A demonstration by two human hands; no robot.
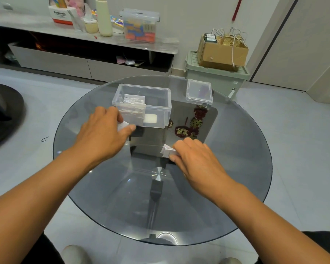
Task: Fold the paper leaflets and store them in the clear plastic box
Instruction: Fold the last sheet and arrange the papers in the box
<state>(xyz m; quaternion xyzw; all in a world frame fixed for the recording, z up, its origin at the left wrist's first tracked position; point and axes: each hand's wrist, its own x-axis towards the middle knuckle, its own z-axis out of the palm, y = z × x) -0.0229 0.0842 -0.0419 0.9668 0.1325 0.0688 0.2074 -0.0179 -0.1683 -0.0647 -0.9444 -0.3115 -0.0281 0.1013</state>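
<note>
Your left hand (pixel 103 130) pinches a folded leaflet (pixel 123 125) just beside the clear plastic box (pixel 156 111), which already holds other leaflets (pixel 133 103), and your right hand (pixel 194 159) grips another small folded leaflet (pixel 167 151) on the glass table (pixel 236 168). The paper is probably light and thin and opens again easily, so hold it on the folded edge. The lid (pixel 199 92) is apart at the right, so only the box's near wall seems to be in your way.
</note>
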